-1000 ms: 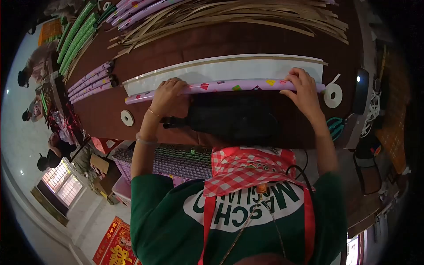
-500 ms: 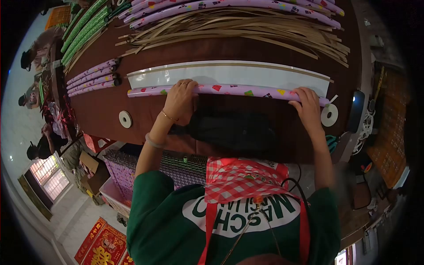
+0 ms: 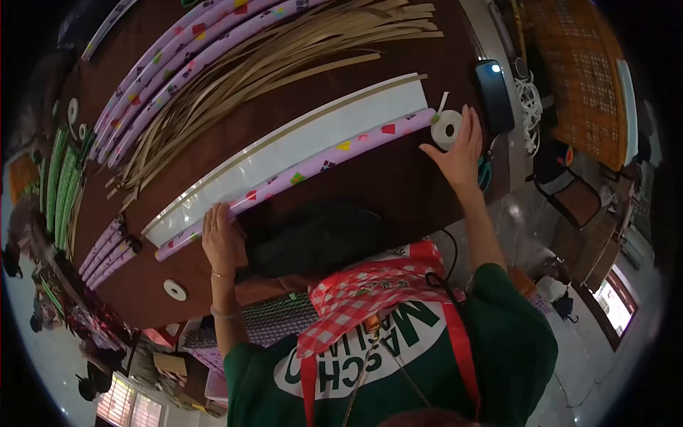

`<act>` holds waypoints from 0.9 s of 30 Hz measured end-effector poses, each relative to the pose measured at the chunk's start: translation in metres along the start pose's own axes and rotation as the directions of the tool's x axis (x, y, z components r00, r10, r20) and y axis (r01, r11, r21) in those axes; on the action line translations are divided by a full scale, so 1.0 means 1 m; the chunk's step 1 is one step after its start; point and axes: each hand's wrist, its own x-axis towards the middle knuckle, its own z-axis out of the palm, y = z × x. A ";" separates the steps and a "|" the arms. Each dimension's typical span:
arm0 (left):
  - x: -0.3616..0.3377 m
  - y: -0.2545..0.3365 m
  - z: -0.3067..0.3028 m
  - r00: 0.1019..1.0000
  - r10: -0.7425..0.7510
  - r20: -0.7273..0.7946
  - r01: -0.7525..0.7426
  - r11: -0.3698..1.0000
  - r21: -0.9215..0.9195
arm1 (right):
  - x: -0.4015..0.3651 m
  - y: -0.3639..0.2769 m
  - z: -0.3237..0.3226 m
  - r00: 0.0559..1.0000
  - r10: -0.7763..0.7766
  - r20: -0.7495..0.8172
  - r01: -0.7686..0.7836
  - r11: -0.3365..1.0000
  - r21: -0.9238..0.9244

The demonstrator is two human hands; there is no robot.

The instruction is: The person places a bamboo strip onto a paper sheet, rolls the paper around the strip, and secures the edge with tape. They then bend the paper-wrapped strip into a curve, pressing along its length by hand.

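Note:
A sheet of purple patterned wrapping paper is rolled into a long tube (image 3: 299,176), with its white underside (image 3: 313,128) still flat behind it. A thin brown strip (image 3: 260,141) runs along the sheet's far edge. My left hand (image 3: 218,238) presses on the tube near its left end, fingers together and curled over it. At the other end, my right hand (image 3: 460,153) is off the tube, thumb and fingers apart. It is beside a white tape roll (image 3: 446,130), fingertips close to its right side. A loose tape end (image 3: 442,102) sticks up from that roll.
Long brown strips (image 3: 277,67) lie in a heap behind the sheet, with finished purple rolls (image 3: 192,53) beyond. Shorter purple rolls (image 3: 107,252) and a second tape roll (image 3: 175,290) are at the left. A black device (image 3: 494,96) is at the right table edge.
My right hand has let go of the tube's right end and moved to the tape roll, its fingers now spread. My left hand stays on the tube. The view has turned to the right.

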 end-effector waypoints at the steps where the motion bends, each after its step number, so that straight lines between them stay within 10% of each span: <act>1: 0.002 0.001 -0.002 1.000 -0.011 -0.003 0.011 1.000 0.016 | 0.000 0.009 0.004 1.000 0.012 -0.019 -0.012 1.000 -0.003; 5: 0.000 0.002 0.000 0.999 -0.022 0.024 0.022 1.000 -0.009 | 0.001 0.021 -0.002 0.995 0.090 0.044 -0.097 0.977 0.192; 11: 0.003 -0.003 0.000 0.998 -0.057 0.038 0.060 0.994 -0.091 | 0.024 0.032 -0.031 0.893 0.165 -0.418 -0.109 0.982 0.155; 17: 0.010 0.000 -0.010 0.998 -0.048 0.042 0.050 0.996 -0.071 | 0.031 0.050 0.006 0.995 -0.054 -0.079 0.045 0.992 -0.114; 27: 0.013 0.009 -0.013 0.992 -0.127 0.014 0.128 0.989 -0.071 | 0.023 -0.060 -0.001 0.813 -0.552 0.185 0.519 0.832 0.198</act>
